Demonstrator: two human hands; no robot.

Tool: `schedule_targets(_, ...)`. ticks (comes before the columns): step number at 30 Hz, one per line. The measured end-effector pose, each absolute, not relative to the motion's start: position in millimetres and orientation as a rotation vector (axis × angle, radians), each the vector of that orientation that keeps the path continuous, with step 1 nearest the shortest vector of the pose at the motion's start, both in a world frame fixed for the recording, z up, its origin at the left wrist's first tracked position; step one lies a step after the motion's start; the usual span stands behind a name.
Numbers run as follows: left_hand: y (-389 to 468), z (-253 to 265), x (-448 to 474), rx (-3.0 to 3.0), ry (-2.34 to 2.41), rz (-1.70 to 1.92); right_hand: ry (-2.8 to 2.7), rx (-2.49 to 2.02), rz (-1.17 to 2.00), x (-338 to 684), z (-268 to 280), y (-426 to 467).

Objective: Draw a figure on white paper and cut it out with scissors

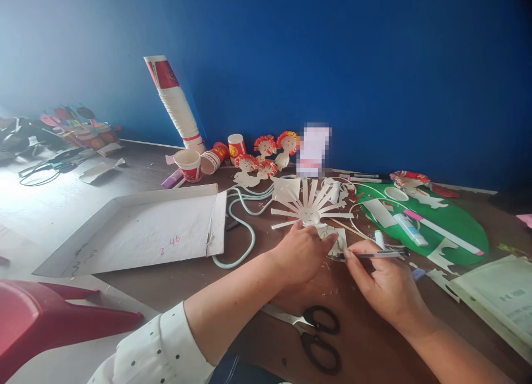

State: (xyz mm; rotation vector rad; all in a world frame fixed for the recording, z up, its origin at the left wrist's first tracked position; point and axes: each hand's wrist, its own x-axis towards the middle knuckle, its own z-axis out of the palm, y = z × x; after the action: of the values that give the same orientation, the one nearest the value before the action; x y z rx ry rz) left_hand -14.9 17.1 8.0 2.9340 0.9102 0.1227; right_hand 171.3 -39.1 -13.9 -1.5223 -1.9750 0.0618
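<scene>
In front of me lies a paper cup cut into a fringe of white strips (pixel 308 214), with a small face drawn on its round base. A flat paper piece (pixel 341 241) joins it at the near side and carries dark pen lines. My left hand (pixel 302 252) rests on this paper with thumb and fingers spread, pressing it to the table. My right hand (pixel 384 278) is closed round a pen (pixel 378 254), its tip at the paper's lower edge. Black-handled scissors (pixel 310 324) lie partly open on the table, nearer to me.
A cardboard tray (pixel 137 229) lies left, beside a pale cord (pixel 250 234). Behind stand a leaning stack of paper cups (pixel 178 107) and several paper lion figures (pixel 286 146). On the right, a green sheet (pixel 461 229) bears a glue stick (pixel 410 229) and a marker (pixel 446 233).
</scene>
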Motion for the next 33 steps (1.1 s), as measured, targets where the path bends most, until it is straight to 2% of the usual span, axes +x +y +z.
schedule_targets(21, 16.4, 3.3, -14.6, 2.942, 0.899, 0.146, -1.972, -1.508, 0.118, 171.4, -16.9, -41.4)
schedule_targets(33, 15.9, 5.4, -15.0, 2.934, 0.900, 0.169, -1.925, -1.434, -0.024, 172.7, -18.0, -39.3)
